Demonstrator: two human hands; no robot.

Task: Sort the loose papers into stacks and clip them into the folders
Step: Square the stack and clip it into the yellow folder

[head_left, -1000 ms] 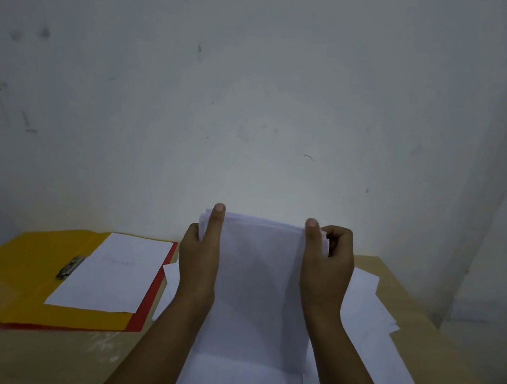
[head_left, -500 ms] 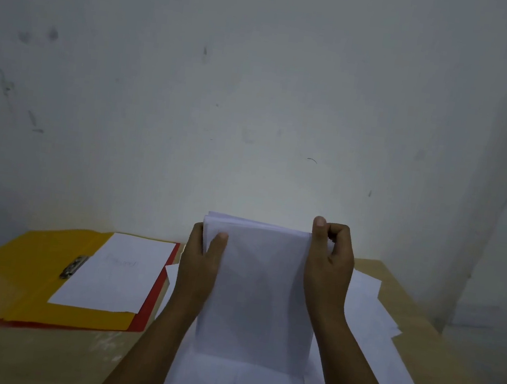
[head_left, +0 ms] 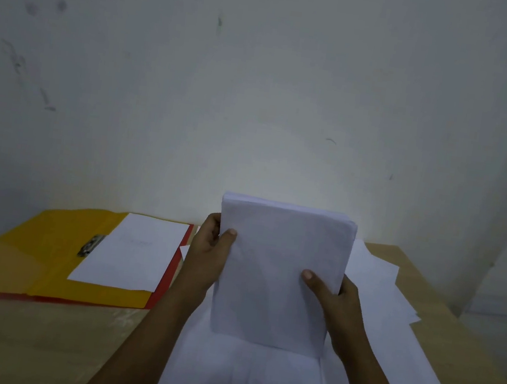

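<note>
Paper stack (head_left: pixel 280 269) stands upright on its bottom edge, centre of the tabletop (head_left: pixel 17 338), on loose sheets (head_left: pixel 387 293). Head view: left hand (head_left: pixel 209 250) pinches the left edge, thumb on front; right hand (head_left: pixel 333 294) pinches the right edge lower down, so both grips are clamped on the stack. Open yellow folder (head_left: pixel 13 244) with metal clip (head_left: pixel 91 245) and one sheet (head_left: pixel 137 254) lies to the left, red folder (head_left: pixel 170 271) beneath it. Likely step: squaring the stack. Tap the bottom edge down, loosen the pinch slightly, keep it vertical so the sheets align.
</note>
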